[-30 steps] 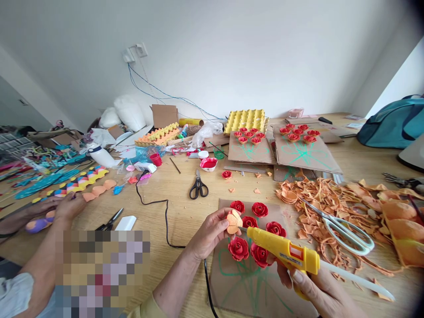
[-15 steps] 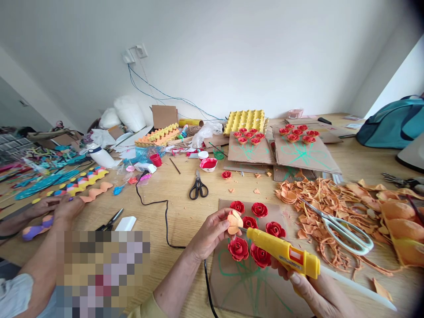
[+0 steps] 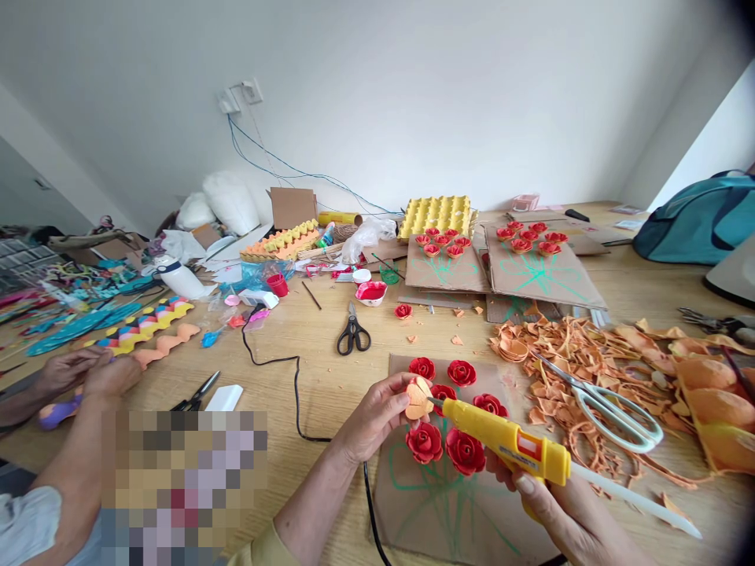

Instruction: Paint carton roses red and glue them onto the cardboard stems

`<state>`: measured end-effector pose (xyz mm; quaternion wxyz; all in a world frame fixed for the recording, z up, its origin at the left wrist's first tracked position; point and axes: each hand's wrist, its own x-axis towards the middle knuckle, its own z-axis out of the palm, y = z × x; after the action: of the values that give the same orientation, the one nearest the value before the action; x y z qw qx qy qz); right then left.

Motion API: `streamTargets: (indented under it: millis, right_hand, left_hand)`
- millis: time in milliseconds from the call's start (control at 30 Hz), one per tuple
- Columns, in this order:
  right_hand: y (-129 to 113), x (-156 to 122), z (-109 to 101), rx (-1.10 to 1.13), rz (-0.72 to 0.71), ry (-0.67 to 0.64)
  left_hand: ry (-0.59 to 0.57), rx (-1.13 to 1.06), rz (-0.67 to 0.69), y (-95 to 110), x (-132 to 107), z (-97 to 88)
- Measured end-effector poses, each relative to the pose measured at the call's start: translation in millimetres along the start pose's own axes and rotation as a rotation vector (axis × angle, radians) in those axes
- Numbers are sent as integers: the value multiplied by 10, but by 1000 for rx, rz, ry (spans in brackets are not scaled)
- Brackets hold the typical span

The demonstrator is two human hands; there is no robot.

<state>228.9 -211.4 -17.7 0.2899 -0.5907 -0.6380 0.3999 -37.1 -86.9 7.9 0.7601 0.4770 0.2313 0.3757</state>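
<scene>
Between the fingertips of my left hand (image 3: 377, 417) is a small paper flower (image 3: 418, 398), its orange underside facing the glue gun. My right hand (image 3: 548, 495) grips a yellow hot glue gun (image 3: 507, 440), with a pale glue stick (image 3: 637, 495) poking out of its back. The nozzle touches or nearly touches the flower's base; I cannot tell which. Below both hands lies a cardboard sheet (image 3: 425, 511) with green drawn stems and several red paper roses (image 3: 465, 451) on it.
Orange scraps (image 3: 554, 354) and pale green-handled scissors (image 3: 619, 417) lie at the right. Black scissors (image 3: 354, 336), a bowl of red paint (image 3: 371, 293) and a single rose (image 3: 403, 311) are ahead. A black cord (image 3: 298, 393) crosses the table. At left, a co-worker's hands (image 3: 106, 373) handle painted carton strips.
The glue gun has shifted slightly, with its nozzle now at the base of the flower. My left hand stays nearly in place. The co-worker's hands have moved a little to the left.
</scene>
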Motion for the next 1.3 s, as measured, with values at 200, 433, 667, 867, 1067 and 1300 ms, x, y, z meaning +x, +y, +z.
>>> streamTargets:
  millis: [200, 433, 667, 867, 1067, 1300]
  right_hand:
    - [114, 13, 11, -3, -9, -13]
    - [151, 10, 2, -23, -11, -23]
    - [155, -4, 2, 44, 11, 15]
    - [122, -14, 11, 15, 7, -2]
    - [165, -12, 25, -13, 23, -25]
    - [64, -9, 17, -14, 2, 22]
  left_hand:
    - [7, -14, 4, -18, 3, -23]
    - [5, -56, 17, 21, 4, -17]
    - [-4, -44, 1, 18, -1, 1]
    - [-8, -67, 1, 34, 6, 19]
    - [5, -87, 4, 22, 1, -4]
    - [-7, -107, -7, -28, -1, -41]
